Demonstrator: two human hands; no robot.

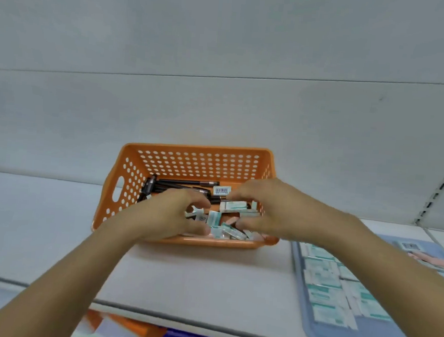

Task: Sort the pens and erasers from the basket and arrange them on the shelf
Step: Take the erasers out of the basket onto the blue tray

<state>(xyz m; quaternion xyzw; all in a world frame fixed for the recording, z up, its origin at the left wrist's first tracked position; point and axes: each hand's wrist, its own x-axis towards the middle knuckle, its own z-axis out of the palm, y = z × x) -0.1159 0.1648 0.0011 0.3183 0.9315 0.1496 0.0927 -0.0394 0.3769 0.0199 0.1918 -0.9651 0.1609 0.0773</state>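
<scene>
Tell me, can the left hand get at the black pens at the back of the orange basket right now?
Probably yes. The left hand is already inside the open-topped basket, and the pens lie uncovered just beyond its fingers. Only loose erasers sit nearby, not over them.

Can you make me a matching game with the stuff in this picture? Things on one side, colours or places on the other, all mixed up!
Things:
1. basket
2. pens
3. tray
4. erasers in the basket

Colours or places:
A. black, at the back of the basket
B. blue, on the shelf to the right of the basket
C. orange, with round holes
D. white and green, under both hands

Pairs: 1-C, 2-A, 3-B, 4-D
</scene>
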